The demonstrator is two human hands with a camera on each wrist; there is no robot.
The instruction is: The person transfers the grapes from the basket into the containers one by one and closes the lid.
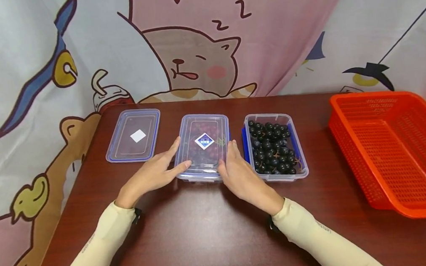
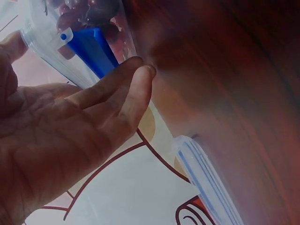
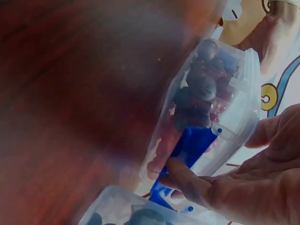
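A clear plastic food container (image 1: 201,168) with a blue-edged lid and a diamond sticker (image 1: 204,141) lies between both hands. Red and dark grapes (image 3: 201,84) show through its walls. My left hand (image 1: 152,172) holds its left side, thumb on the lid and fingers along the side by a blue latch (image 2: 96,49). At the opposite side my right hand (image 1: 245,178) grips the edge, with a fingertip against the other blue latch (image 3: 192,145) and the thumb by the lid.
Right of it stands a lidless container (image 1: 300,159) of black grapes (image 1: 273,149), blue latches hanging at its sides. A loose lid (image 1: 131,136) with a white sticker lies at the back left. An orange-red plastic basket (image 1: 376,178) occupies the right end of the brown table (image 1: 207,243). A printed curtain hangs behind.
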